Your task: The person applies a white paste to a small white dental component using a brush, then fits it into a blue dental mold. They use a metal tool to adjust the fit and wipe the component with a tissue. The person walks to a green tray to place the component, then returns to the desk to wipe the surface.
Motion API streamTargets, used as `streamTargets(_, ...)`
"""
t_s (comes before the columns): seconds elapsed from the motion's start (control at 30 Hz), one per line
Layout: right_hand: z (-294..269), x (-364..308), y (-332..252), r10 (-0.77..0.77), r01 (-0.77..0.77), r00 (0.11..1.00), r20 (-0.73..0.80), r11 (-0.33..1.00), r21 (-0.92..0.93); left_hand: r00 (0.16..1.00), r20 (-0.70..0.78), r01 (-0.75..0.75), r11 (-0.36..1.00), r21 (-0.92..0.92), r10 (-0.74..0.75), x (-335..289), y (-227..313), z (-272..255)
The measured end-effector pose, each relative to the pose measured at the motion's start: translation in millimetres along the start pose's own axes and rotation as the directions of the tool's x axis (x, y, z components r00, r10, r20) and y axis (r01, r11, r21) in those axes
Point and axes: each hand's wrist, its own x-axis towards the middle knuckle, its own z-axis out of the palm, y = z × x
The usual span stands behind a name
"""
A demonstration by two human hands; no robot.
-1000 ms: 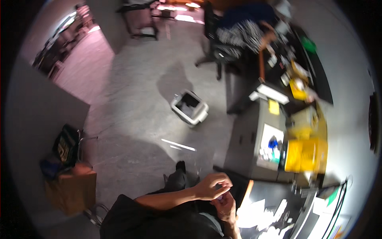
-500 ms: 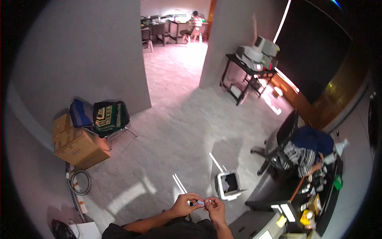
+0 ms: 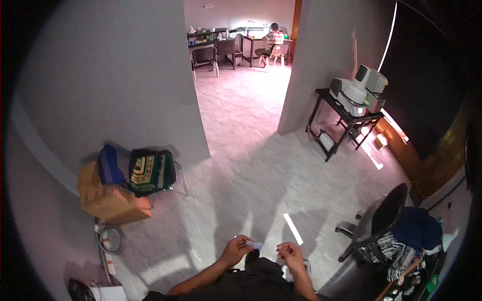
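Observation:
Low in the middle, my left hand (image 3: 235, 252) pinches a small pale, bluish-white piece (image 3: 257, 246) between thumb and fingertips. The piece looks like crumpled paper or thin plastic, too small to name surely. A short gap to its right is my right hand (image 3: 292, 258), raised with fingers curled and their tips drawn together. Whatever those tips may hold is too small to make out. Behind my right wrist a white bin (image 3: 307, 270) shows only in part, mostly covered by my hand and my dark clothing.
At left, cardboard boxes (image 3: 113, 203) stand beside a chair with a folded green patterned cloth (image 3: 150, 170); a coiled grey hose (image 3: 111, 239) lies below. A person bends over a cluttered desk at right, near a black office chair (image 3: 381, 220). Grey machines (image 3: 354, 93) stand on a black table. Another person (image 3: 274, 37) sits beyond the doorway.
My hands have come apart, the left keeping the pale piece and the right moving off to the right. The view has tilted up and shifted, and the bin is now mostly hidden.

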Motion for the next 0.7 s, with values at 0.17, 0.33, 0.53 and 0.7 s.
streamTargets(0.17, 10.9, 161.2, -118.5, -0.153, 0.169, 0.973, 0.172, 0.982, -0.084, 0.982, -0.182, -0.064, 0.996, -0.068, 0.051, 106.5, 70.4, -49.6)
streamTargets(0.33, 44.5, 307.3, -212.0, -0.233, 0.302, 0.906, 0.354, 0.941, -0.153, 0.884, -0.466, -0.155, 0.959, -0.237, 0.028, 196.5, 107.4, -99.7)
streamTargets(0.53, 82.7, 457.3, -283.9, -0.195, 0.436, 0.826, 0.529, 0.816, -0.380, 0.751, -0.596, -0.156, 0.801, -0.577, -0.283, 354.0, 111.9, -182.7)
streamTargets(0.7, 59.1, 572.7, -349.4, -0.144, 0.374, 0.882, 0.450, 0.794, -0.479, 0.863, -0.438, -0.058, 0.810, -0.583, -0.253, 565.4, 197.0, -228.4)
